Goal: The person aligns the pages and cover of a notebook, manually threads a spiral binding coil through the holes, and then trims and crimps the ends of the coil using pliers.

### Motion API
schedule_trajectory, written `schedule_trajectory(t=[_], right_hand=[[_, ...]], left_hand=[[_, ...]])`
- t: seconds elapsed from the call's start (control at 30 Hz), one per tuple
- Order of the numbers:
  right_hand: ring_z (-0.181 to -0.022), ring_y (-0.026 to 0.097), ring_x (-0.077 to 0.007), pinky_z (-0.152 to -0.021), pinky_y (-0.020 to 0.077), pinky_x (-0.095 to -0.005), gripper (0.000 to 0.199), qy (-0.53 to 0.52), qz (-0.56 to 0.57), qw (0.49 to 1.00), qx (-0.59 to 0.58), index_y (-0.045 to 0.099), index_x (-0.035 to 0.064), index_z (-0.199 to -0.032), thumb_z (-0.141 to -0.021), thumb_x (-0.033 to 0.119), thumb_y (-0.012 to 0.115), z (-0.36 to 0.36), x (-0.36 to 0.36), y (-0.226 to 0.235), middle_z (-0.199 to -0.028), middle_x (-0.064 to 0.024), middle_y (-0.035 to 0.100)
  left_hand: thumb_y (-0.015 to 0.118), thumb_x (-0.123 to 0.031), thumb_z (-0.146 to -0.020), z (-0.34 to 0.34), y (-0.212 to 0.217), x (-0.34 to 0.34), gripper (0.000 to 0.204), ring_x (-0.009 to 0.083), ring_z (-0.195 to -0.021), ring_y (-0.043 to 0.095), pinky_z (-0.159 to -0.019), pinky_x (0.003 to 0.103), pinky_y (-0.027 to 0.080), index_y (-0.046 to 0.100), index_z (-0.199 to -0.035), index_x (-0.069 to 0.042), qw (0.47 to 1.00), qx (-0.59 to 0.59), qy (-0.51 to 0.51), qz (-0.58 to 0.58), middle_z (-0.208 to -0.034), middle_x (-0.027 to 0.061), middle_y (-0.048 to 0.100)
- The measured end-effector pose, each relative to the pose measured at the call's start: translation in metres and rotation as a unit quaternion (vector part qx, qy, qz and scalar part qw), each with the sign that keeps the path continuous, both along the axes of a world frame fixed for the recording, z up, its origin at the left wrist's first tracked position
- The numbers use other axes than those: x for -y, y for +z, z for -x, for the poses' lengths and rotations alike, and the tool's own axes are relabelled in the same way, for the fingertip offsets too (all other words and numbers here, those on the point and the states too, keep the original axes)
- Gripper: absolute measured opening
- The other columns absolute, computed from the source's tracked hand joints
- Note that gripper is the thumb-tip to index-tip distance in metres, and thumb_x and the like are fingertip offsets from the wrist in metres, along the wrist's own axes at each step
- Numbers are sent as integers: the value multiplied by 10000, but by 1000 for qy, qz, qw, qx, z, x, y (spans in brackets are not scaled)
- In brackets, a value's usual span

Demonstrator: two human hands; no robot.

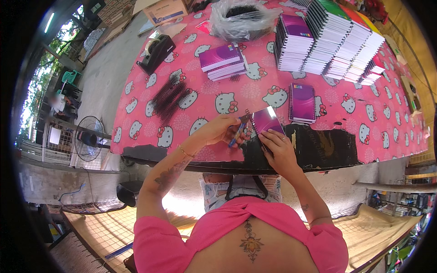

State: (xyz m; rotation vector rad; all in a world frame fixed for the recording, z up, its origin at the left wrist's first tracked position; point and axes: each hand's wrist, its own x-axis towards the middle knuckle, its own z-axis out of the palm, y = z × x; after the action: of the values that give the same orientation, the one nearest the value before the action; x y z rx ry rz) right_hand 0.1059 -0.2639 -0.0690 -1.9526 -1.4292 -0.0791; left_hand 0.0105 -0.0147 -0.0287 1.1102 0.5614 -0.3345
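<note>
My left hand is closed around blue-handled pliers. Their dark jaws are by the coil binding at the left edge of a purple spiral notebook; I cannot tell whether they grip the wire. On that notebook's near part lies my right hand, fingers over the shiny cover and thumb along the lower edge, holding it at the table's front. To its right is a small pile of purple spiral notebooks. Loose black binding coils lie left of my left hand.
A pink patterned cloth covers the table, torn to black along the front edge. Farther back stand a black tape dispenser, a purple notebook stack, a clear plastic bag with black coils, and tall notebook stacks. A fan stands left.
</note>
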Motion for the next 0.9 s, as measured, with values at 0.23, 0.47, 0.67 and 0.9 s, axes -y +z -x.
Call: schedule_trajectory(t=[0.23,0.47,0.67,0.9], right_hand=[[-1220,567,-291,-1002,440,-413,438,0,0,1000,1,662,70,-1229,-795,44,717,0,-1,-1,-1258,-76,647],[-1219,572,-292,-997,445,-413,415,1,2,1000,2,664,65,-1221,-809,51,711,1,-1,3,-1252,-83,651],[-1217,571,-304,-1010,441,-423,416,2,-10,1000,5,655,53,-1230,-816,47,700,0,-1,0,-1253,-95,649],[-1161,596,-348,-977,482,-404,406,-6,-43,997,-69,664,55,-1212,-826,-64,633,-11,3,20,-1220,-142,652]], left_hand=[[482,-224,-1022,1,-6,4,262,244,-700,704,-580,354,584,578,-1058,18,999,24,9,-42,-904,159,700],[554,-294,-999,5,1,-8,326,278,-795,707,-661,385,588,623,-1082,13,993,-9,-54,-104,-1000,177,695],[601,-300,-932,9,12,11,329,377,-1003,624,-858,451,511,662,-1208,-133,703,113,-165,-682,-1074,184,626],[626,-263,-928,36,7,-11,308,370,-964,631,-837,458,509,664,-1189,-105,641,166,-139,-736,-1053,173,608]])
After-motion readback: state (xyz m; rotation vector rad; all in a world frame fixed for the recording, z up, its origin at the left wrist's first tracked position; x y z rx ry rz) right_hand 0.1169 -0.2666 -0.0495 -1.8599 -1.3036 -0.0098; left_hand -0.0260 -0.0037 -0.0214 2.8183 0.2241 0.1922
